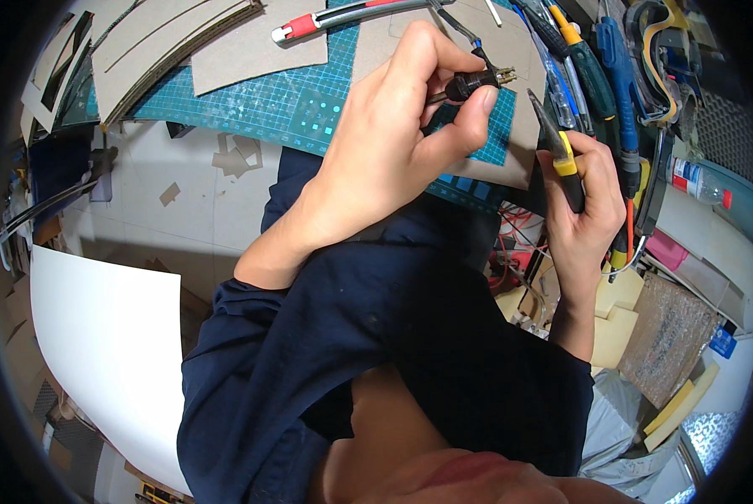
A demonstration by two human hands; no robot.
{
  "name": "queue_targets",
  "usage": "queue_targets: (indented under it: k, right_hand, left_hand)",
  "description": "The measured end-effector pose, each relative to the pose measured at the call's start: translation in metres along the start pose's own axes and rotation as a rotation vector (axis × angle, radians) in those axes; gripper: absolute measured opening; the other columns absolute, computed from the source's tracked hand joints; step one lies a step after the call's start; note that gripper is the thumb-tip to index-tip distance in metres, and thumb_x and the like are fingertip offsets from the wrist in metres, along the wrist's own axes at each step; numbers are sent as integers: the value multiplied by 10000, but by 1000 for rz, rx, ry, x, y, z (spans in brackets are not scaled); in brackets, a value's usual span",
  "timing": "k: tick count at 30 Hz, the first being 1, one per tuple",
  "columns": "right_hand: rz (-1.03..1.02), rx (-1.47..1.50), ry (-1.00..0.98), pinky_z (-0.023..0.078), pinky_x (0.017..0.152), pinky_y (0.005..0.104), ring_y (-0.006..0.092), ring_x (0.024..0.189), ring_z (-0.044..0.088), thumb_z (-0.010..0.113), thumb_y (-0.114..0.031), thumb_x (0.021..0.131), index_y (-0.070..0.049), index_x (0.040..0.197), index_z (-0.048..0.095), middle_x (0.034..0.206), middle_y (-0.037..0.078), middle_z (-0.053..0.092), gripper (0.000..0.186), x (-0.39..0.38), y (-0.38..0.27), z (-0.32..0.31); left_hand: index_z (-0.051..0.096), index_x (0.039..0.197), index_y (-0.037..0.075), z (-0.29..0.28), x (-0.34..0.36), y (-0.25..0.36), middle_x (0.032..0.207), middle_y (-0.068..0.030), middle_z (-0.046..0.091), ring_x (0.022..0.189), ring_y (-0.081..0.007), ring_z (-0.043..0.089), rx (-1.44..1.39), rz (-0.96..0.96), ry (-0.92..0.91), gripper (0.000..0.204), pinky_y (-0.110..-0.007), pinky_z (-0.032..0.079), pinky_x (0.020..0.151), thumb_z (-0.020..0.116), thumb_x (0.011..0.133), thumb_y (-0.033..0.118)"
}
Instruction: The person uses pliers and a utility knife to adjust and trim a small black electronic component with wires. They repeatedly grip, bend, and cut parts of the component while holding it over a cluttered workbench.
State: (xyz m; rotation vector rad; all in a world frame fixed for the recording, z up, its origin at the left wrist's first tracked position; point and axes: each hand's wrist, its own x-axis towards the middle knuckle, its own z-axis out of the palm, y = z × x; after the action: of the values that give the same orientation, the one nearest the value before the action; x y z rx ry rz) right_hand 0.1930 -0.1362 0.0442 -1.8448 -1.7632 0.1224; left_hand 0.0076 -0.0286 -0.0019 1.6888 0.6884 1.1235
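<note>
My left hand is closed on a small black cylindrical connector with metal pins at its right tip, held over the green cutting mat and a cardboard sheet. A black cable rises behind the connector. In my right hand are pliers with dark grey jaws and black-and-yellow handles, their tip pointing up, a little to the right of the connector and not touching it.
A red-and-grey cutter and cardboard pieces lie along the back. Pens, screwdrivers, a blue glue gun and goggles crowd the right, beside a plastic bottle. A white sheet is at lower left.
</note>
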Motion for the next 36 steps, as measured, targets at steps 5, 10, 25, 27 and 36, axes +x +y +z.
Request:
queue_targets:
  k: [5, 10, 25, 27, 36]
  right_hand:
    - [-51, -59, -28, 493, 779, 318, 251, 862, 635, 722, 19, 828, 29, 960, 610, 1021, 123, 649, 174, 3, 1, -2]
    - [-63, -91, -31, 503, 763, 332, 280, 861, 640, 721, 30, 785, 22, 954, 608, 1022, 127, 643, 203, 5, 1, 0]
    - [-84, -75, -51, 522, 701, 356, 314, 828, 653, 728, 73, 707, 9, 956, 594, 1015, 132, 637, 290, 7, 0, 4]
    - [-96, -95, -50, 521, 699, 357, 318, 826, 651, 730, 73, 705, 8, 957, 589, 1010, 134, 635, 296, 9, -1, 3]
    - [-138, -142, -47, 521, 707, 374, 326, 838, 645, 719, 44, 725, 1, 947, 577, 1009, 124, 633, 267, 11, 1, 3]
  left_hand:
    - [549, 1085, 24, -4, 1, 2, 798, 48, 479, 662, -4, 389, -104, -71, -73, 174, -162, 314, 585, 645, 968, 108]
    - [548, 1089, 28, -6, 1, 0, 812, 38, 483, 693, -12, 421, -146, -113, -123, 160, -173, 339, 614, 624, 984, 122]
    - [556, 1083, 35, -8, 1, 1, 797, 42, 457, 695, -17, 406, -137, -149, -159, 143, -183, 332, 617, 621, 986, 117]
    - [556, 1083, 34, -8, 1, 1, 798, 42, 456, 697, -19, 407, -143, -156, -159, 142, -184, 332, 620, 619, 986, 116]
    - [555, 1078, 32, -10, 3, -2, 829, 32, 483, 721, -28, 427, -158, -155, -188, 132, -187, 351, 649, 613, 991, 112]
